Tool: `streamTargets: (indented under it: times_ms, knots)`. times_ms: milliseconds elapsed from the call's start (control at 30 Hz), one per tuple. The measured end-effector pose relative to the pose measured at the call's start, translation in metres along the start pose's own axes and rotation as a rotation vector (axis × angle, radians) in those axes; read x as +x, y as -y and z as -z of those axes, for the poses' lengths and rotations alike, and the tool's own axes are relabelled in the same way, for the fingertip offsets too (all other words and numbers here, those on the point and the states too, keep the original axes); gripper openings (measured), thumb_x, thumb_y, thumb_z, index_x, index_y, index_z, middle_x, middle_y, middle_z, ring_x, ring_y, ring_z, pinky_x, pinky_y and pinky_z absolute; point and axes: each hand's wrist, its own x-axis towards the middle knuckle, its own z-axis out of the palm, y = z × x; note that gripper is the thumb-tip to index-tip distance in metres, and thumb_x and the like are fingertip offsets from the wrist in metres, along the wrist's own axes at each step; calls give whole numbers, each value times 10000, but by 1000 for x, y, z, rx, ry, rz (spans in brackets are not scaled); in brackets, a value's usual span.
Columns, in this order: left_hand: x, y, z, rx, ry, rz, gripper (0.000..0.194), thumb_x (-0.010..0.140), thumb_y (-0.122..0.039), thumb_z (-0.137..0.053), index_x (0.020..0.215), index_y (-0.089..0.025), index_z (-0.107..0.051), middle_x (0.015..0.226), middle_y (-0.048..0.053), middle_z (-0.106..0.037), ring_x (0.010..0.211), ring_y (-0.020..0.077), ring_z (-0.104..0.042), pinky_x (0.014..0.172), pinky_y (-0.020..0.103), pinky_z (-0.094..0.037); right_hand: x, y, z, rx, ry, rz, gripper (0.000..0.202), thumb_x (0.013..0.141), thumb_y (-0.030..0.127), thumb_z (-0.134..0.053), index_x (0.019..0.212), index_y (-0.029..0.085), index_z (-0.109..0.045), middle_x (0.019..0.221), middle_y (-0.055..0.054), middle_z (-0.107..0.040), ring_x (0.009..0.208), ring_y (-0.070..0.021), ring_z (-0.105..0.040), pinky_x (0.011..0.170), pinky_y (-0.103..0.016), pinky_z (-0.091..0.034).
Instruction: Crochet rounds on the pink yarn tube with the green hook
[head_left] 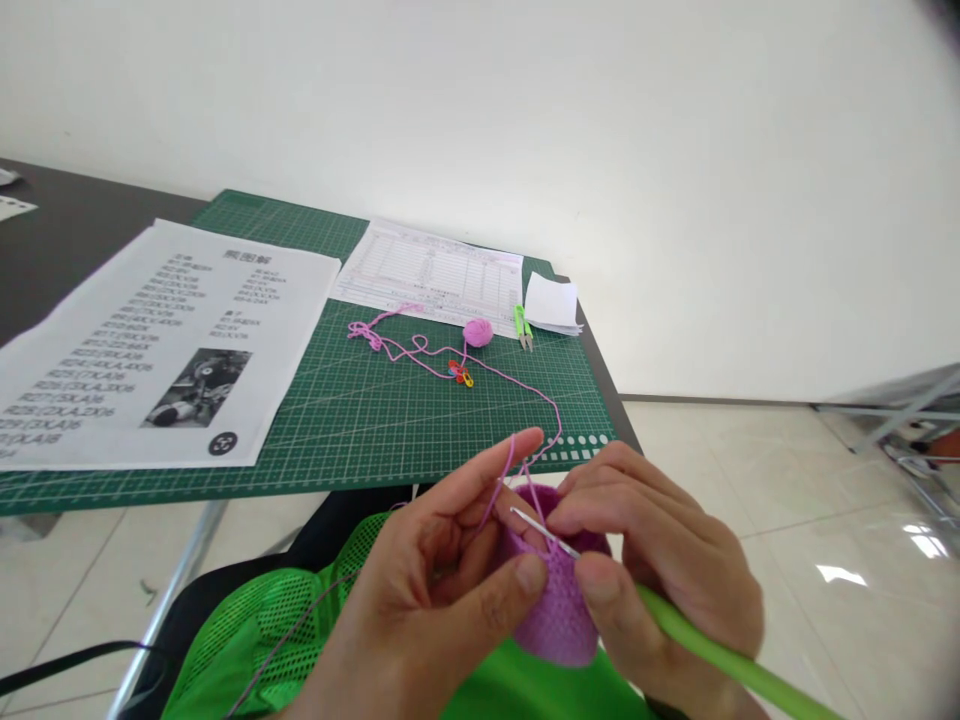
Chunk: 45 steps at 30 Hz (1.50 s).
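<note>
My left hand (442, 570) pinches the edge of a purple crochet piece (561, 615), cup-shaped and open at the top. Its index finger is raised, with pink-purple yarn (504, 478) looped over it. In my right hand (660, 550) is a crochet hook (701, 640) with a thick green handle and a thin metal shaft. The hook's tip lies just above the rim of the piece, between both hands, with yarn by the shaft. From there the strand runs up onto the mat toward a small yarn ball (478, 333).
A green cutting mat (420, 430) covers the dark table (75, 215). On it lie a printed pattern sheet (150, 350), a form (435, 270), green thread snips (523, 327), white paper slips (553, 302), tangled yarn (367, 333) and colourful stitch markers (460, 373). A white wall rises behind.
</note>
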Motion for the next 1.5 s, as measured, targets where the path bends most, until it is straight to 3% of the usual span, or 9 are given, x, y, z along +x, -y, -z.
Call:
streamTargets:
  times_ms: [167, 367, 467, 633, 867, 1000, 1167, 1333, 1500]
  knots:
    - [-3, -3, 0, -22, -22, 54, 454, 792, -87, -767, 1180, -321, -729, 818, -13, -727, 803, 80, -640, 782, 120, -497, 2, 1, 5, 8, 92, 49, 245, 958, 212, -487, 777, 117, -623, 641, -43, -655, 600, -140, -594, 551, -301, -490]
    - [-3, -5, -1, 9, -46, 74, 437, 771, -133, -794, 1163, -316, -738, 789, -18, -688, 769, 81, -615, 744, 132, -486, 0, 4, 1, 106, -46, -3, 311, 963, 203, -450, 707, 133, -614, 552, -19, -592, 558, -132, -574, 517, -285, -474]
    - [-1, -6, 4, 30, 34, 60, 425, 801, -128, -765, 1189, -295, -723, 799, -17, -664, 736, 76, -587, 674, 124, -467, -1, 4, 0, 183, -63, -19, 317, 969, 231, -466, 703, 137, -612, 566, -11, -594, 566, -127, -582, 528, -283, -487]
    - [-1, -8, 13, 38, 192, 84, 445, 844, -108, -718, 1254, -275, -678, 800, -21, -620, 722, 73, -541, 663, 142, -444, 8, 6, 7, 223, -1, 6, 365, 986, 291, -466, 694, 138, -623, 559, -1, -625, 551, -120, -618, 567, -278, -549]
    - [-1, -9, 12, 81, 175, 110, 468, 833, -128, -735, 1263, -300, -668, 797, -16, -634, 734, 89, -528, 697, 171, -428, 17, 8, 23, 160, 166, 78, 393, 1022, 320, -385, 789, 155, -656, 625, -19, -707, 616, -126, -692, 583, -238, -596]
    - [0, -7, 11, 73, 203, 81, 474, 833, -123, -734, 1268, -298, -666, 808, -8, -644, 732, 92, -527, 688, 169, -429, 19, 10, 33, 49, 257, 115, 372, 1025, 327, -367, 837, 179, -653, 566, 8, -663, 583, -114, -665, 586, -229, -602]
    - [-1, -7, 7, 102, 176, 102, 456, 831, -142, -743, 1255, -297, -677, 808, -5, -644, 730, 87, -531, 684, 160, -429, 22, 12, 41, -37, 362, 157, 425, 1035, 325, -332, 738, 195, -608, 543, 17, -634, 568, -105, -646, 608, -210, -598]
    - [-4, -9, -1, 206, 33, 138, 451, 781, -233, -799, 1211, -329, -704, 781, -17, -643, 725, 98, -525, 689, 169, -439, 18, 11, 38, -108, 315, 184, 475, 1034, 347, -337, 668, 184, -591, 531, 20, -617, 563, -89, -639, 611, -184, -589]
    - [-4, -9, 0, 210, 88, 92, 437, 813, -225, -770, 1221, -361, -695, 819, -19, -650, 765, 97, -546, 759, 166, -459, 15, 9, 35, 53, 242, 116, 373, 1031, 320, -352, 808, 174, -613, 581, 3, -660, 572, -108, -635, 553, -226, -570]
